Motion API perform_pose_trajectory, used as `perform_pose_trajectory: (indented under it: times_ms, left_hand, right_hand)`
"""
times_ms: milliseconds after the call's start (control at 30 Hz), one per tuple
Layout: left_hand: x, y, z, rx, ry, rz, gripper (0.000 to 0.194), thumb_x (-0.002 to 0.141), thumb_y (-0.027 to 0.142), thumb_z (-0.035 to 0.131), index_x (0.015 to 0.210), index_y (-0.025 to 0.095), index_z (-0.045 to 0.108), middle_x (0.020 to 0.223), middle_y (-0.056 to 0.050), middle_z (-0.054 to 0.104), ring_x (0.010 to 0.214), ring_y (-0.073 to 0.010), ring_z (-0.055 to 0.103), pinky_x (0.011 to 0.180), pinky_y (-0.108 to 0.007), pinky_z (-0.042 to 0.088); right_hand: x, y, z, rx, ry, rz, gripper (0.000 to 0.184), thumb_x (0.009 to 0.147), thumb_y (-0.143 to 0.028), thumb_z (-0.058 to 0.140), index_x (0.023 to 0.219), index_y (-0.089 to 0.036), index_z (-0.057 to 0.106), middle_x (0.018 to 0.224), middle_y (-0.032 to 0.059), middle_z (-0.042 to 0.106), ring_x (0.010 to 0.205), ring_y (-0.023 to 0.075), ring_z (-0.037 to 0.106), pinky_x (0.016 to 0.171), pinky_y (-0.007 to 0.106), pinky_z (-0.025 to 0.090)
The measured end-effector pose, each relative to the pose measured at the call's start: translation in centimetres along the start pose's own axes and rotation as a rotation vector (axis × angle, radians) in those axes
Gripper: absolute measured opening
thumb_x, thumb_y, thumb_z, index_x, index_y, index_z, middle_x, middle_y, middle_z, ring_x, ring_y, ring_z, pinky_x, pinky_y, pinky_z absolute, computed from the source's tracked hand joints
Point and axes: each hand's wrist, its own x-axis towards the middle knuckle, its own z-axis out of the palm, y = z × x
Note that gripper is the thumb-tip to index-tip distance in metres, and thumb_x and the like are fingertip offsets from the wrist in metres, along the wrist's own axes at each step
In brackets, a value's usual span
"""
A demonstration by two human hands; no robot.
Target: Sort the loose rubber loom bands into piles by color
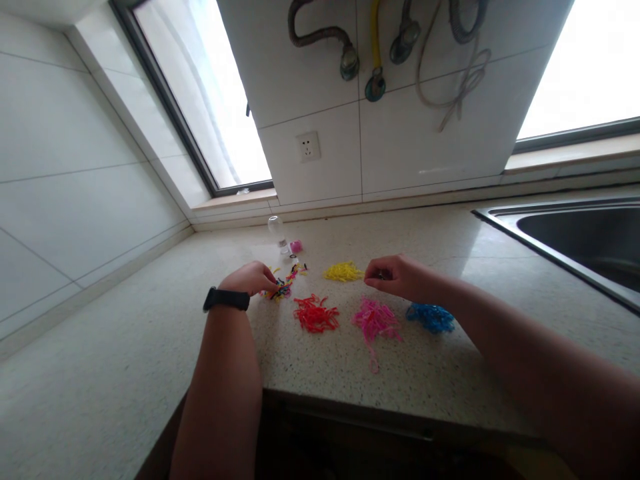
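My left hand [254, 278], with a black band on its wrist, pinches at the edge of a mixed-colour pile of small rubber bands [283, 288]. Just right of the yellow rubber bands [343, 271], my right hand [389, 275] is curled closed. Something dark shows between its fingers, too small to make out. Nearer me lie separate heaps of red rubber bands [316, 315], pink rubber bands [376, 320] and blue rubber bands [431, 318], the blue one partly below my right wrist.
Behind the mixed pile lie a clear plastic bottle [277, 233] and a small pink object [296, 246]. A steel sink [505, 215] is set into the speckled counter [320, 367] at the right. Hoses [325, 32] and a wall socket [308, 146] are on the tiled wall.
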Motion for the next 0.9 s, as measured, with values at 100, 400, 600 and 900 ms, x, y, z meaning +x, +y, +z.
perform_pose_trajectory:
  times_ms: [100, 400, 600, 900]
  left_hand:
    - [0.2, 0.1, 0.2, 0.031, 0.003, -0.01, 0.035, 0.064, 0.044, 0.07, 0.088, 0.021, 0.079, 0.078, -0.004, 0.074, 0.072, -0.0199, 0.063, 0.058, -0.027, 0.038]
    - [-0.1, 1.3, 0.1, 0.069, -0.013, -0.032, 0.032, 0.066, 0.04, 0.067, 0.087, 0.019, 0.078, 0.081, -0.005, 0.075, 0.072, -0.0194, 0.063, 0.057, -0.027, 0.038]
    - [-0.1, 0.9, -0.1, 0.032, 0.04, -0.026, 0.033, 0.07, 0.043, 0.064, 0.087, 0.018, 0.076, 0.081, -0.005, 0.074, 0.071, -0.0185, 0.064, 0.057, -0.026, 0.04]
    - [0.1, 1.1, 0.0, -0.071, 0.143, -0.005, 0.032, 0.072, 0.042, 0.061, 0.087, 0.017, 0.074, 0.076, -0.006, 0.073, 0.065, -0.0182, 0.063, 0.054, -0.026, 0.04]
  right_hand:
    - [0.1, 0.0, 0.0, -0.003, -0.006, 0.001, 0.026, 0.086, -0.039, 0.058, 0.09, -0.016, 0.07, 0.072, 0.0023, 0.063, 0.064, 0.013, 0.051, 0.061, 0.028, 0.039]
    - [-0.1, 0.0, 0.0, -0.006, -0.016, -0.001, 0.026, 0.086, -0.039, 0.058, 0.09, -0.016, 0.07, 0.071, 0.002, 0.062, 0.064, 0.0126, 0.05, 0.061, 0.027, 0.038]
    - [0.0, 0.3, 0.1, 0.016, -0.017, 0.0, 0.026, 0.086, -0.039, 0.058, 0.089, -0.016, 0.069, 0.07, 0.0015, 0.061, 0.062, 0.012, 0.049, 0.06, 0.027, 0.037]
    - [0.0, -0.2, 0.0, 0.015, -0.018, 0.008, 0.027, 0.085, -0.04, 0.059, 0.089, -0.016, 0.07, 0.069, 0.0021, 0.062, 0.062, 0.0127, 0.049, 0.06, 0.027, 0.037]
